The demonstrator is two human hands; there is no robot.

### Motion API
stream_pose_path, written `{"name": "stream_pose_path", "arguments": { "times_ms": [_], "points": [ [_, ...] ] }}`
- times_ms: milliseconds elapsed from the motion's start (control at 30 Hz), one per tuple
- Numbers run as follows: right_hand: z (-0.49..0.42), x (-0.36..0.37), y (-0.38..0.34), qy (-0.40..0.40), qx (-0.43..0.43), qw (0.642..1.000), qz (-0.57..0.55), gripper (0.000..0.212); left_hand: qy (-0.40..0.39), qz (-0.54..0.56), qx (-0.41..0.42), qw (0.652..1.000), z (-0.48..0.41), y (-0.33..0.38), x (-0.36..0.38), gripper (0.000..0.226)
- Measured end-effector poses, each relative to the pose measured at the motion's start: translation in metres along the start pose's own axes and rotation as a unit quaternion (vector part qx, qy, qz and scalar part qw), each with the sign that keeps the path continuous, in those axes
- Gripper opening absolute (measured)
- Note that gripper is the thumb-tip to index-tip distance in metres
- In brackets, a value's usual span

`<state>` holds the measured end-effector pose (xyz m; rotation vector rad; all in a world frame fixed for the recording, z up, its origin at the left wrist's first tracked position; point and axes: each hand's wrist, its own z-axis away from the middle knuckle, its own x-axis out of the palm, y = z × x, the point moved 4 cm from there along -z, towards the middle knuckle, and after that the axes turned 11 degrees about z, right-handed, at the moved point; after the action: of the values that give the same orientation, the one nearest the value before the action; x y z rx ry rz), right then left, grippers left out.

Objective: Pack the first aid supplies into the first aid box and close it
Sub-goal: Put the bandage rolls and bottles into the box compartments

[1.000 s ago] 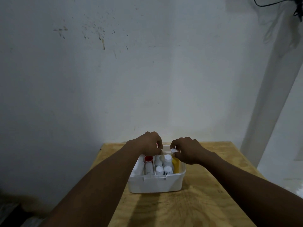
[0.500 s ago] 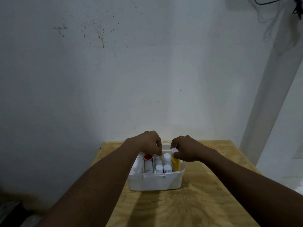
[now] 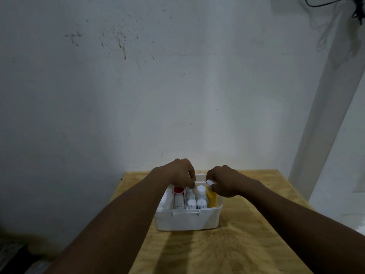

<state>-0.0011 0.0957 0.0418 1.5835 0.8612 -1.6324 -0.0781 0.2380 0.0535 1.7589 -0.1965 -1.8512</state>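
**White first aid box (image 3: 187, 220) open, hands barely moved since 0.5 s ago**

Box sits on wooden table (image 3: 246, 244), right under both sets of fingertips. Right hand (image 3: 227, 180) pinches small white piece (image 3: 209, 182) between thumb and forefinger, just above yellow pack (image 3: 211, 195). Left hand (image 3: 178, 173) fingers curled down over white bottles (image 3: 201, 189); can't tell if they grip anything.

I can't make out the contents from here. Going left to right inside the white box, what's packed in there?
White pack → red-capped bottle → two columns of white bottles → yellow container.
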Motion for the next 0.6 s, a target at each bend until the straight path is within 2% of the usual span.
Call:
{"name": "stream_pose_path", "arguments": {
  "times_ms": [200, 300, 400, 500, 600],
  "points": [
    [0.0, -0.001, 0.0, 0.041, -0.004, 0.997, -0.065, 0.036, 0.022, 0.018, 0.015, 0.999, 0.003, 0.0, -0.005, 0.023],
    [-0.001, -0.019, 0.01, 0.129, 0.029, 0.983, -0.127, 0.036, 0.073, 0.047, 0.017, 0.996, 0.004, -0.006, -0.017, 0.028],
    [-0.008, -0.027, 0.024, 0.157, 0.093, 0.963, -0.198, 0.035, 0.144, 0.048, 0.012, 0.988, 0.006, -0.02, -0.035, 0.034],
    [-0.015, -0.015, 0.035, 0.147, 0.165, 0.934, -0.28, 0.036, 0.211, 0.085, -0.054, 0.972, 0.01, -0.051, -0.046, 0.037],
    [-0.023, 0.011, 0.038, 0.087, 0.238, 0.889, -0.382, 0.042, 0.22, 0.121, -0.168, 0.953, 0.012, -0.091, -0.043, 0.05]
  ]
}}
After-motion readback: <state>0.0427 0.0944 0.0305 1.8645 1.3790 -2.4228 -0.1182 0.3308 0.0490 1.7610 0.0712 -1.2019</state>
